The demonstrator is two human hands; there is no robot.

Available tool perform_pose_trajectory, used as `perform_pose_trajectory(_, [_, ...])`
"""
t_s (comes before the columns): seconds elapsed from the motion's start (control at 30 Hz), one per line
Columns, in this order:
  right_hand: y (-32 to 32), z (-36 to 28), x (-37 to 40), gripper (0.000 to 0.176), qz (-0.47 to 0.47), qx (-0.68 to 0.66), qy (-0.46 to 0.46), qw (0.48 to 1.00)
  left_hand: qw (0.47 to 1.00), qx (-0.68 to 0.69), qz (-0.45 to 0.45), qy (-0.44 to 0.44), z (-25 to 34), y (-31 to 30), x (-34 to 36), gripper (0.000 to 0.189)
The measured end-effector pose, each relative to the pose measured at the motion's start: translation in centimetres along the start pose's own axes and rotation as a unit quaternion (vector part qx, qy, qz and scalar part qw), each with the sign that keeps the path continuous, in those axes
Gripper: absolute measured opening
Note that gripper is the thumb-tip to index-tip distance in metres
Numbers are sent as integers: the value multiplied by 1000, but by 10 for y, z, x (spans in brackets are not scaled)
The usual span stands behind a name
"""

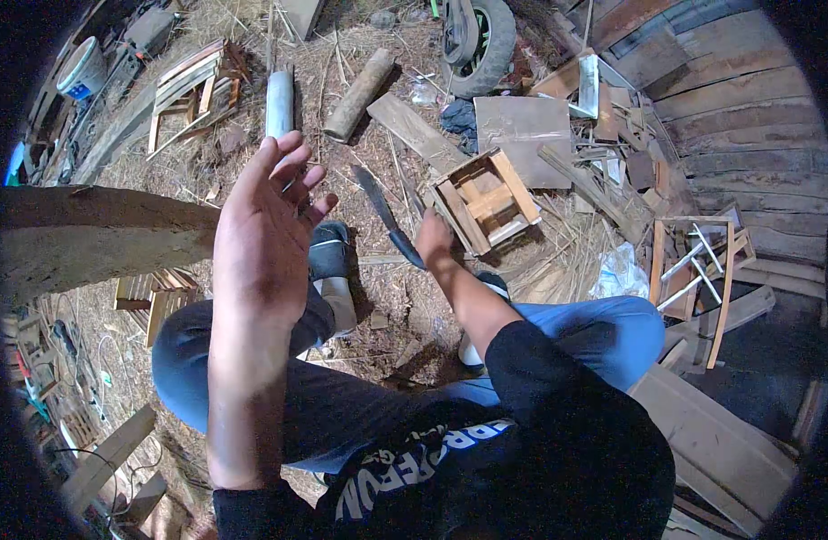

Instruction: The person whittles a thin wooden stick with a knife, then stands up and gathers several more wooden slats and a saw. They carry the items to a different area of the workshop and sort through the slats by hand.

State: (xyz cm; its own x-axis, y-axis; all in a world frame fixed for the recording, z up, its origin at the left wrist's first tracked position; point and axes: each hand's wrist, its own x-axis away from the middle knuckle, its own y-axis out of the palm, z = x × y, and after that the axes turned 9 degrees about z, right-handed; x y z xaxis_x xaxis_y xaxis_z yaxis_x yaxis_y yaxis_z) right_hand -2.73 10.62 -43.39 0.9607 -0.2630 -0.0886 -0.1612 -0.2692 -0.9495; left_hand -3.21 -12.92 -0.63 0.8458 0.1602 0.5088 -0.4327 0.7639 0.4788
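My left hand (268, 216) is raised in front of me with its fingers apart and slightly curved; nothing is in it. Down at the ground, my right hand (435, 239) has its fingers closed at the left side of a small wooden crate (461, 216), which is tilted and shows slats inside. Part of that grip is hidden by the back of the hand. Just left of the right hand lies a machete (375, 200) with a dark blade and black handle (405, 249), on the straw-strewn dirt between my feet and the crate.
A thick wooden beam (108, 229) juts in from the left. Ahead lie a log (360, 94), a grey pipe (279, 103), a wheel (488, 49) and a cardboard sheet (526, 135). Scrap wood (612, 117) and a wooden frame (695, 270) are to the right, beside a plank wall (747, 126).
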Motion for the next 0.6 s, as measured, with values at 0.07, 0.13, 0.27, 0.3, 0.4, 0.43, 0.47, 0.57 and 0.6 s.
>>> perform_pose_trajectory(0.07, [-8, -5, -4, 15, -27, -26, -6, 999, 1000, -5, -1, 6, 2, -1, 2, 36])
perform_pose_trajectory(0.13, [-25, -17, -5, 15, -32, -35, -25, 999, 1000, -7, -2, 10, 3, -3, 3, 36])
perform_pose_trajectory(0.27, [-40, -32, -6, 16, 36, -112, -76, 990, 1000, -5, -1, 11, 4, -5, 3, 37])
perform_pose_trajectory(0.3, [-46, -36, -7, 17, 24, -115, -75, 990, 1000, -4, -1, 11, 4, -5, 3, 37])
perform_pose_trajectory(0.4, [-69, -49, -18, 18, 22, -133, -84, 987, 1000, -21, -3, 18, 6, -12, -2, 41])
perform_pose_trajectory(0.43, [-79, -55, -23, 18, 43, -145, -95, 984, 1000, -17, -5, 23, 7, -13, -2, 41])
perform_pose_trajectory(0.47, [-89, -60, -28, 18, 64, -156, -106, 980, 1000, -12, -8, 28, 7, -13, -2, 41])
perform_pose_trajectory(0.57, [-102, -69, -46, 21, 97, -167, -83, 978, 1000, 12, -5, 26, 10, -15, -4, 42])
perform_pose_trajectory(0.6, [-104, -71, -52, 22, 104, -175, -66, 977, 1000, 22, -3, 21, 11, -16, -4, 42])
